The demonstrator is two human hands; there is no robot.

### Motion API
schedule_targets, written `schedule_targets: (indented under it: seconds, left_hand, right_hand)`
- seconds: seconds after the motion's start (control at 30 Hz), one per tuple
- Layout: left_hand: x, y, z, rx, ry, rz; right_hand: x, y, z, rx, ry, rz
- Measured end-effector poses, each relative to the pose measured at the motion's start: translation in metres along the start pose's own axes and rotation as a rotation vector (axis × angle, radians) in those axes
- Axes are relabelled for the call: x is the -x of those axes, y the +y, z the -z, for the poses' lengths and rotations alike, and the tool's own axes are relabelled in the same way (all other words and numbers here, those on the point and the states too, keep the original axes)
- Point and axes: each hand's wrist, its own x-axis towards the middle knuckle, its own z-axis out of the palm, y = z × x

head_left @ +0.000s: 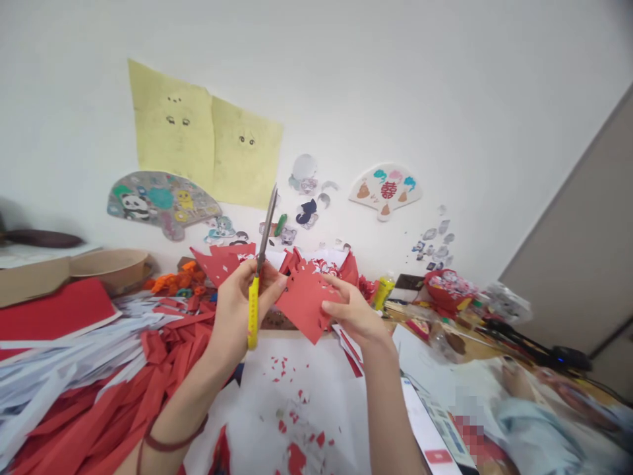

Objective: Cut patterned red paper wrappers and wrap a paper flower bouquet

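Observation:
My left hand (246, 297) is closed around yellow-handled scissors (253, 313), seen edge-on with the blades pointing up. Its thumb reaches the left edge of a red paper (307, 300). The paper has small cut-outs and a notched upper edge, and one corner points down. My right hand (353, 309) grips the right side of this paper between thumb and fingers. Below both hands, red paper scraps (297, 455) are scattered over a white sheet (262, 409). Behind the paper stands a red-and-white heap of cut paper (326, 264), partly hidden.
Red and white paper strips (163, 369) pile up at the left, near a cardboard box (106, 267). A yellow bottle (383, 290) stands behind my right hand. A phone or tablet (435, 429) lies at the right. Fans (386, 188) and yellow drawings (173, 132) hang on the wall.

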Motion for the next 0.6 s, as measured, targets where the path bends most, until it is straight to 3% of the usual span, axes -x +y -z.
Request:
schedule_targets:
  seconds: [0.1,0.27,0.47,0.6]
  left_hand:
    - [-0.001,0.000,0.000,-0.056,0.048,-0.016]
    - [-0.005,-0.010,0.001,-0.171,0.047,-0.001]
    - [-0.019,-0.026,0.018,-0.509,-0.192,0.002]
    - [-0.023,-0.024,0.026,-0.660,-0.315,-0.012]
  right_hand:
    - [-0.011,0.016,-0.005,-0.152,-0.071,-0.056]
    - [-0.021,0.026,-0.017,-0.193,0.033,0.047]
    - [-0.025,0.013,-0.007,-0.215,0.379,0.379]
    - [-0.024,0.005,0.006,-0.244,0.487,0.551]
